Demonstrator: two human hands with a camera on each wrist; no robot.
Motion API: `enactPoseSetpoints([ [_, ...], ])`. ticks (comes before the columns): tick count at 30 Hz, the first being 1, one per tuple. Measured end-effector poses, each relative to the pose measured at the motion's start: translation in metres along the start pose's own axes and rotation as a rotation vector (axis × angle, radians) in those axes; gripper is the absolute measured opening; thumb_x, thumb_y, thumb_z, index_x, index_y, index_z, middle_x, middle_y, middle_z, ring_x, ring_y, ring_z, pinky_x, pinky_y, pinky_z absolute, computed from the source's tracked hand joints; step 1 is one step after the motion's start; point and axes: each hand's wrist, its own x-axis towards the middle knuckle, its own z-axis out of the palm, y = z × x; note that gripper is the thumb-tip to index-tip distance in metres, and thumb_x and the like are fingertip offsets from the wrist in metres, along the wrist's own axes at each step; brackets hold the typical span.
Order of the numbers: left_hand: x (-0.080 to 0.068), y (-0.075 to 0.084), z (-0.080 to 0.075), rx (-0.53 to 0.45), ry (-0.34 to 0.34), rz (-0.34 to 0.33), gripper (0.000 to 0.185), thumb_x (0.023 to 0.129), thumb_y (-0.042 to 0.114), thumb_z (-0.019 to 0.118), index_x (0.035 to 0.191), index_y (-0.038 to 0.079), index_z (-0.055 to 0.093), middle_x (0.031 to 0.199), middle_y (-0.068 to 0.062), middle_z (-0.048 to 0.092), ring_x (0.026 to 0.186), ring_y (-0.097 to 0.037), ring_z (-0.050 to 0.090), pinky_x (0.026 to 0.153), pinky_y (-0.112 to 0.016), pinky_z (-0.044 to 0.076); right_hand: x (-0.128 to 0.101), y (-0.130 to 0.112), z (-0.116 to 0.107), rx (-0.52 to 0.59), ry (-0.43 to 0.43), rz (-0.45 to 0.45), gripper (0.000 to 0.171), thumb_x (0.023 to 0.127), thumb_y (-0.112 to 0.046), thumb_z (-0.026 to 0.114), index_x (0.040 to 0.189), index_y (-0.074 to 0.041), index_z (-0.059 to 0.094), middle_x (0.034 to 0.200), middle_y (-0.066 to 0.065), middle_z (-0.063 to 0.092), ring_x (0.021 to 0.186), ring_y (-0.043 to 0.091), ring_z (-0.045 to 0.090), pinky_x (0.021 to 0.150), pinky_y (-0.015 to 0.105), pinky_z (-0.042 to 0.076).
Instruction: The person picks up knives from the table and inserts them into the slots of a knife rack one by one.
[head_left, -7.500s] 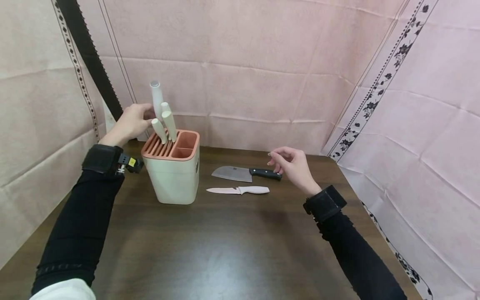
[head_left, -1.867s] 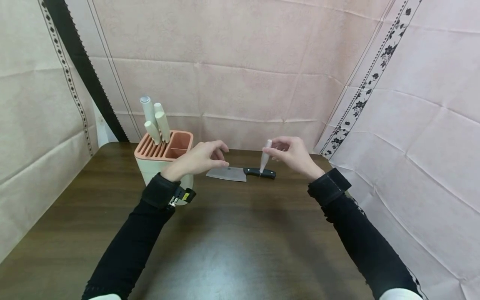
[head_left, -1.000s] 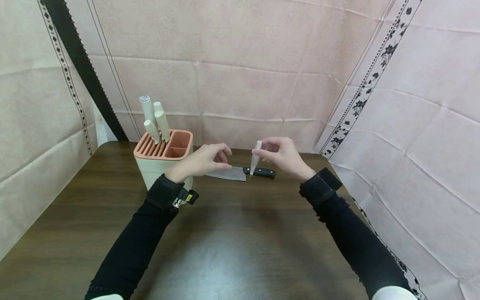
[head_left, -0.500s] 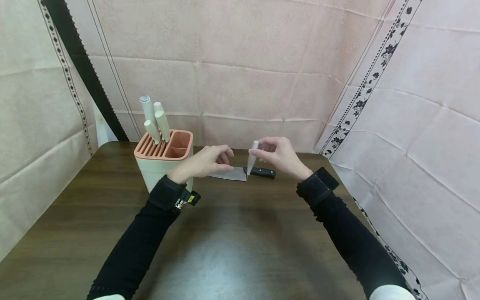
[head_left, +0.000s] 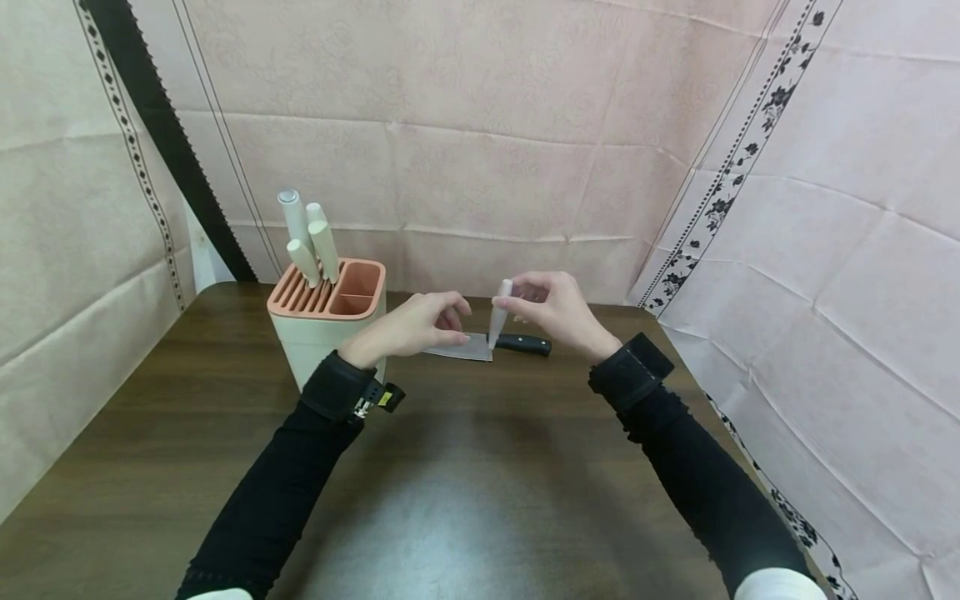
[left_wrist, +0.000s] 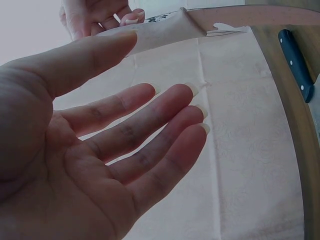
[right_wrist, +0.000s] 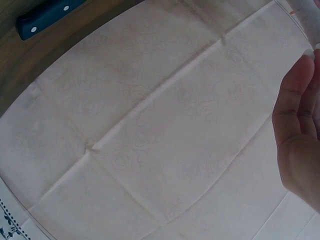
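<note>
My right hand [head_left: 551, 307] pinches a small white-handled paring knife [head_left: 498, 318] near the top of its handle, blade pointing down. In the head view the knife overlaps a cleaver [head_left: 467, 348] lying flat on the table, at the join of its blade and black handle [head_left: 525, 344]. My left hand [head_left: 422, 323] holds nothing; its fingers are loosely bent and overlap the left end of the cleaver blade. The left wrist view shows its bare palm [left_wrist: 75, 190]. In the right wrist view, the pale knife handle [right_wrist: 308, 20] shows only at the upper right corner, above my fingers [right_wrist: 290, 105].
A pale green knife block [head_left: 300, 346] with an orange slotted top [head_left: 300, 296] stands left, partly behind my left hand. Several pale handles [head_left: 324, 250] stick up from it. Patterned cloth [head_left: 480, 183] hangs behind the brown table [head_left: 420, 500] and along both sides.
Since the oldest frame, my right hand has picked the paring knife up off the table, and my left hand has left the knife block's handles. Lately the knife has shifted left, my left hand slightly right.
</note>
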Motion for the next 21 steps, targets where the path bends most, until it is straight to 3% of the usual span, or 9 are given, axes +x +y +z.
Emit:
enactPoseSetpoints([
  [13,0.002,-0.001,0.003,0.003,0.0,0.013,0.04,0.09,0.016,0.068,0.125,0.002,0.054,0.104,-0.013,0.069,0.099,-0.025,0.065,0.088,-0.039,0.055,0.003,-0.004,0.004,0.012,-0.004,-0.032,0.026,0.086,-0.028,0.073,0.103,-0.009,0.071,0.089,0.009,0.071,0.077,0.032,0.066,0.065,0.031,0.057],
  [21,0.003,0.002,0.004,-0.013,0.004,0.011,0.04,0.09,0.017,0.068,0.124,0.002,0.054,0.106,-0.014,0.069,0.099,-0.025,0.065,0.088,-0.039,0.055,0.003,-0.014,0.007,0.02,-0.009,-0.02,0.024,0.086,-0.021,0.073,0.103,-0.004,0.071,0.09,0.014,0.071,0.075,0.028,0.066,0.065,0.029,0.057],
])
